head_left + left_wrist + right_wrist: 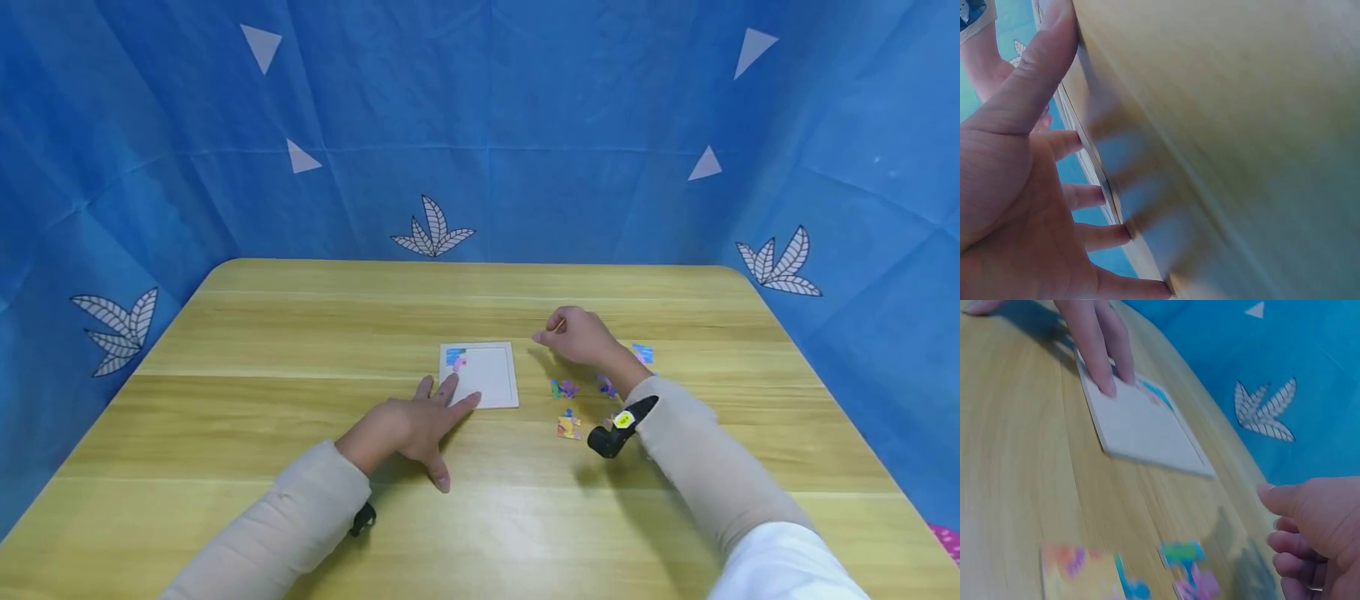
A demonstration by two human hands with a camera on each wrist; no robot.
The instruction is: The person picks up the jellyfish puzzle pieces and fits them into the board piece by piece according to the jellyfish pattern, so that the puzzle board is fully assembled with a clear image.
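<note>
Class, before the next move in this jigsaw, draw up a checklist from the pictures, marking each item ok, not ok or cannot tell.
1. Board steadied: ok. The left hand rests on the white board.
2. Corner filled: ok. A blue-and-pink section lies in the board's far left corner.
3. Right hand over the board: not ok. It is to the board's right.
4. Picture on the held piece readable: cannot tell. Only a thin edge shows.
5. Loose pieces all in full view: not ok. The yellow piece is clear, but the right arm partly covers others.
</note>
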